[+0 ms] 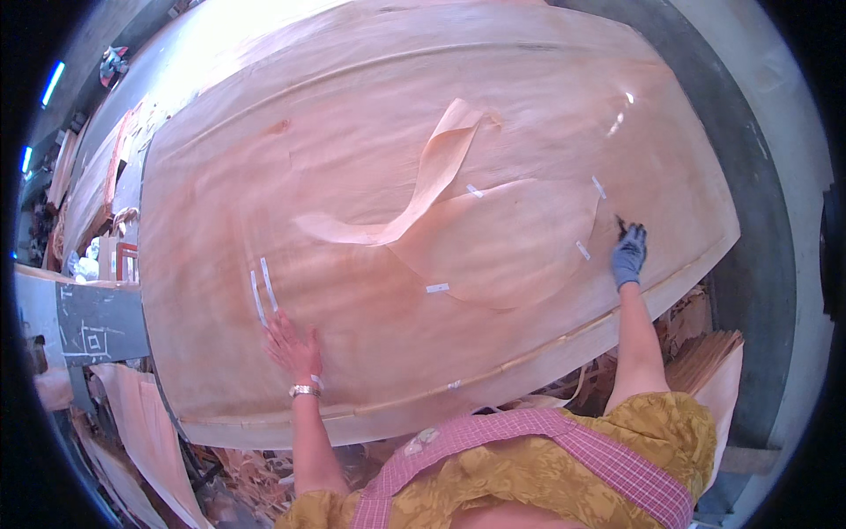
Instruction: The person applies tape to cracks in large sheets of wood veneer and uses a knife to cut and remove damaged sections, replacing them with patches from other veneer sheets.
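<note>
A broad sheet of pale reddish wood veneer (352,309) spreads beneath both hands. My left hand (295,348), bare with a wristwatch (304,390), lies over its left part, fingers stretched out. Two narrow white tape strips (268,284) run from its fingertips; whether they stick to the fingers I cannot tell. On the right, my right hand (629,256) wears a blue-grey glove and is closed, with a small dark thing (619,222) showing at its fingers. Between the hands is a rounded veneer patch (511,247) with short tape pieces (437,288) at its edge. A curled veneer strip (436,167) rises beside it.
Veneer scraps (251,476) lie under the near edge, with larger veneer pieces (145,414) at lower left. A grey metal surface (101,322) adjoins the sheet's left side. Another person (113,64) is at far left.
</note>
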Demonstrator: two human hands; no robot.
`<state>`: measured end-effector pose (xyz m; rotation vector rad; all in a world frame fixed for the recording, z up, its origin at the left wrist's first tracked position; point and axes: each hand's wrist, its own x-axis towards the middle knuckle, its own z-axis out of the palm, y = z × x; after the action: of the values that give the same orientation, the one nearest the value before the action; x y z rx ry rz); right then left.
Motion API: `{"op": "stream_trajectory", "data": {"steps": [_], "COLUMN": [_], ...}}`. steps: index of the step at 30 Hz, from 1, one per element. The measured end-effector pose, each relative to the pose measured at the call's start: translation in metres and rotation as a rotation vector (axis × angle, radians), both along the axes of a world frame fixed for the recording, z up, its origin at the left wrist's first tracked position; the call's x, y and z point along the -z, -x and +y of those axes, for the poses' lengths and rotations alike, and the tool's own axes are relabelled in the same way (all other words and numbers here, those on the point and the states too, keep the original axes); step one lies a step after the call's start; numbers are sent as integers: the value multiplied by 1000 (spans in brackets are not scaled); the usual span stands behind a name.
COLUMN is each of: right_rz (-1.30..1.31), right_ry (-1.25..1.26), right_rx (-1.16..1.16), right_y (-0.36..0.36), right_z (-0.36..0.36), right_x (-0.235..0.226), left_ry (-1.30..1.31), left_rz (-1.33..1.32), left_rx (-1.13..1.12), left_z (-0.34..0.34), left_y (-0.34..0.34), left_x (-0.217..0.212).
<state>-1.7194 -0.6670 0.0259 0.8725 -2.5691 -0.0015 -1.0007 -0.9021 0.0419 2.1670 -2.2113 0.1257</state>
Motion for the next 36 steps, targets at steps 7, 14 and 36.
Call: {"op": "stream_trajectory", "data": {"steps": [7, 14, 36], "right_rz": [-353, -288, -588], "right_ry": [-37, 2, -118], "right_rx": [-135, -199, -1037], "right_y": [29, 33, -190], "right_z": [56, 78, 108], "right_x": [13, 12, -62], "left_ry": [-78, -179, 152], "left_rz": [-31, -53, 367], "left_rx": [4, -13, -486], "left_z": [-17, 2, 195], "left_y": [-8, -6, -24], "left_x": [-4, -6, -33]}}
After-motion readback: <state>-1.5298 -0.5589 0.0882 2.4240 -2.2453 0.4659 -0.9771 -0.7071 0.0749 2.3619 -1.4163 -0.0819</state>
